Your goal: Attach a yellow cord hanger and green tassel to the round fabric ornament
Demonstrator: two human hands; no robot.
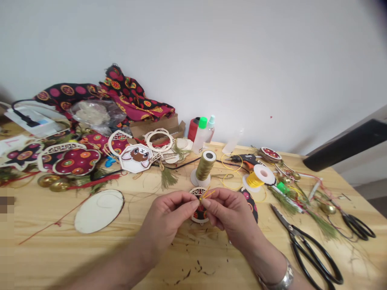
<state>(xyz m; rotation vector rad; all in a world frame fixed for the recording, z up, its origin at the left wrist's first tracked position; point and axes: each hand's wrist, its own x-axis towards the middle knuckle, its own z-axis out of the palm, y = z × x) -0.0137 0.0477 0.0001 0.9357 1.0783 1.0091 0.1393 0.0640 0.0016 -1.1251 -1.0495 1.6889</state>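
My left hand [173, 215] and my right hand [232, 211] meet in front of me, each in a pinch. Between their fingertips is a short yellow cord [208, 195], its loose ends sticking up by the right thumb. Just behind and below the fingers is a round ornament [199, 218] with a pale wooden fretwork rim and dark patterned fabric. Whether the cord is joined to it is hidden by my fingers. A dark floral fabric piece [250, 203] shows partly behind my right hand. An olive thread spool [205, 167] stands beyond both hands.
To the right lie large black scissors [305, 241], smaller scissors [356, 225], a yellow cord spool [261, 177] and a glue gun [244, 160]. At left are a white oval disc [99, 211], several ornaments and patterned cloth [133, 94]. A green-capped bottle [200, 137] stands near the wall.
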